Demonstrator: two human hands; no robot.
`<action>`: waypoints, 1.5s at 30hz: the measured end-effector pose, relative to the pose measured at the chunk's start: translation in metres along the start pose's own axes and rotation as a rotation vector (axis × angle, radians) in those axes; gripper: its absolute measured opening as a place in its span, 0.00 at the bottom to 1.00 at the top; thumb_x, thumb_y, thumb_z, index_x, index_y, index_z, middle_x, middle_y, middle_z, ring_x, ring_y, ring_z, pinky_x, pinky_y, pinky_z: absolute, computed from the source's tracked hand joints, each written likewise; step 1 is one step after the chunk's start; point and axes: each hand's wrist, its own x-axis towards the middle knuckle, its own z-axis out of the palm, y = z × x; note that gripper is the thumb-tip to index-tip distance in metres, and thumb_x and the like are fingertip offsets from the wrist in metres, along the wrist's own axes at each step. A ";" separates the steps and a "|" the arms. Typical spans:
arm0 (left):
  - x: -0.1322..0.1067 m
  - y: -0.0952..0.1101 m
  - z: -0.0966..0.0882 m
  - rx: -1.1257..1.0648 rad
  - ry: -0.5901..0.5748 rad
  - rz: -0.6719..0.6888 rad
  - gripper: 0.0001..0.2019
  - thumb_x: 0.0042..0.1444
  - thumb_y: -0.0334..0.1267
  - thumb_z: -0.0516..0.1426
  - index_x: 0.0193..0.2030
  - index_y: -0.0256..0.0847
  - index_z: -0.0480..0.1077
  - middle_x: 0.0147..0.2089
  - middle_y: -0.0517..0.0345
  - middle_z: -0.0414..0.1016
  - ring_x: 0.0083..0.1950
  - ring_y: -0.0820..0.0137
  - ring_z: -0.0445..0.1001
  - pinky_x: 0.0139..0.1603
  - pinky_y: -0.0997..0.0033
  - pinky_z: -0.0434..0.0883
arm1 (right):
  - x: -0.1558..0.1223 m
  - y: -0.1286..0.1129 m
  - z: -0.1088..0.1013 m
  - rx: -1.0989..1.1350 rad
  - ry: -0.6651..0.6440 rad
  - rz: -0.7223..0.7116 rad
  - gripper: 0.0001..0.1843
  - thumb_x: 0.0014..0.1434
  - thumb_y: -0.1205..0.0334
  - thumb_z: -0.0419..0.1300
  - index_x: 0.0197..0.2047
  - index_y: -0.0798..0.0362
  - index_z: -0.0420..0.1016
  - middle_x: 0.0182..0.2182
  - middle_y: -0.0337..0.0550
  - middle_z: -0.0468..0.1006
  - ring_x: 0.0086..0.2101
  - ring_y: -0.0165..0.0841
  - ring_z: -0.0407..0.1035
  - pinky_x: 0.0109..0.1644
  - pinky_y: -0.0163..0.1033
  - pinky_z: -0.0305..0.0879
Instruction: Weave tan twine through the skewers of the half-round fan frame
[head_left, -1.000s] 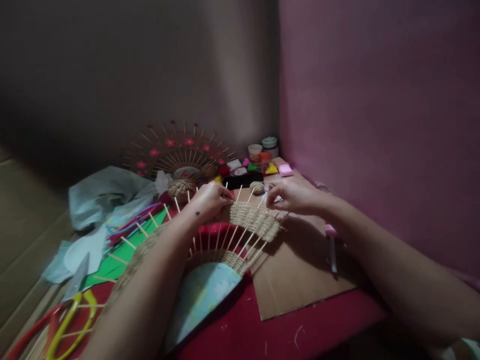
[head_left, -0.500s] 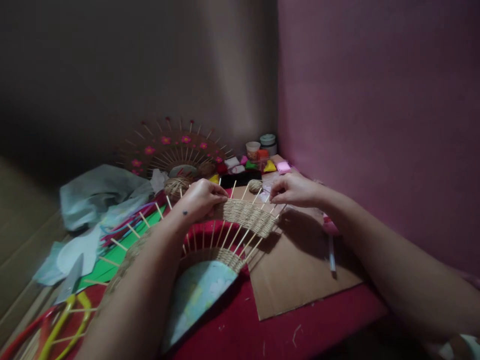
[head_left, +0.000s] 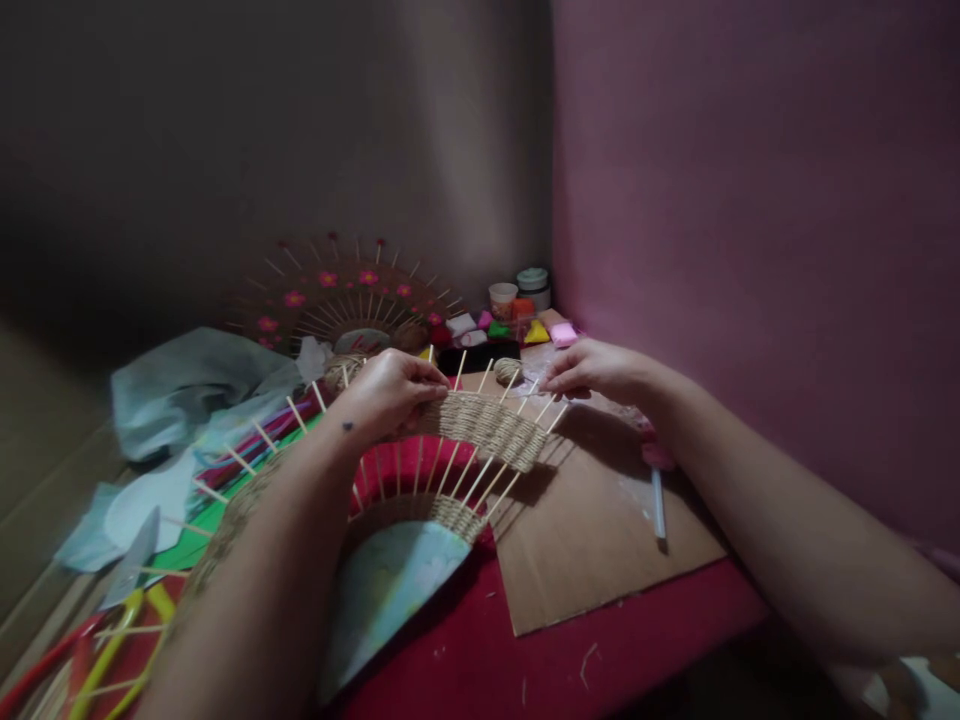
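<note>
A half-round woven fan [head_left: 487, 428] of pale sticks and tan twine leans up from the table, with a light blue patterned panel [head_left: 397, 580] at its base. My left hand [head_left: 390, 390] is closed on the upper edge of the weave, thumb and fingertips pinched there. At the fan's right end, my right hand [head_left: 592, 370] has its fingertips pinched together beside the stick tips. A thin strand of twine seems to lie in that pinch, though it barely shows. Part of the fan's left side is hidden behind my left forearm.
Cardboard [head_left: 600, 540] lies on the red table [head_left: 465, 660]. A twine ball [head_left: 508, 371] sits behind the fan. Scissors [head_left: 112, 640] lie at lower left near grey cloth [head_left: 202, 390]. A flowered fan [head_left: 337, 290] stands at the back, beside colourful packets [head_left: 536, 332] and a cup [head_left: 502, 299].
The strand that stretched along the fan's top edge between my hands no longer shows clearly. My left hand and the fan have shifted slightly left in view; my right hand stays near the end sticks.
</note>
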 end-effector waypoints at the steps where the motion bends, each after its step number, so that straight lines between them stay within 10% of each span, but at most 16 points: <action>1: 0.000 -0.001 -0.001 -0.002 0.009 0.004 0.06 0.50 0.33 0.56 0.33 0.36 0.73 0.09 0.64 0.58 0.10 0.76 0.56 0.10 0.77 0.53 | 0.000 0.001 0.000 0.044 -0.006 -0.004 0.06 0.46 0.64 0.61 0.27 0.58 0.76 0.19 0.40 0.69 0.20 0.25 0.57 0.25 0.35 0.51; 16: 0.005 -0.012 -0.008 0.128 0.143 0.078 0.09 0.46 0.36 0.57 0.33 0.36 0.76 0.10 0.63 0.60 0.11 0.78 0.56 0.13 0.76 0.52 | 0.000 -0.008 0.003 -0.240 0.175 -0.041 0.03 0.44 0.70 0.60 0.27 0.57 0.73 0.23 0.41 0.71 0.26 0.28 0.62 0.30 0.35 0.56; 25: 0.008 -0.016 -0.012 0.146 0.132 0.045 0.10 0.47 0.37 0.56 0.34 0.36 0.75 0.10 0.64 0.59 0.10 0.77 0.56 0.12 0.77 0.53 | -0.008 -0.010 0.021 -0.593 0.325 -0.382 0.15 0.47 0.72 0.57 0.41 0.55 0.69 0.25 0.38 0.69 0.26 0.28 0.62 0.28 0.34 0.54; 34: 0.004 -0.014 -0.032 0.074 0.154 0.053 0.10 0.48 0.37 0.56 0.34 0.35 0.74 0.09 0.64 0.60 0.11 0.77 0.56 0.12 0.77 0.53 | -0.007 -0.015 0.026 0.074 0.016 -0.178 0.07 0.46 0.65 0.61 0.28 0.55 0.65 0.19 0.38 0.69 0.21 0.27 0.62 0.22 0.33 0.52; 45: -0.004 -0.013 -0.039 0.053 0.161 0.078 0.12 0.48 0.43 0.56 0.32 0.37 0.75 0.11 0.63 0.61 0.11 0.78 0.57 0.12 0.77 0.53 | 0.002 -0.006 0.059 0.675 -0.120 0.128 0.21 0.52 0.57 0.58 0.18 0.51 0.50 0.09 0.28 0.45 0.14 0.22 0.36 0.18 0.34 0.31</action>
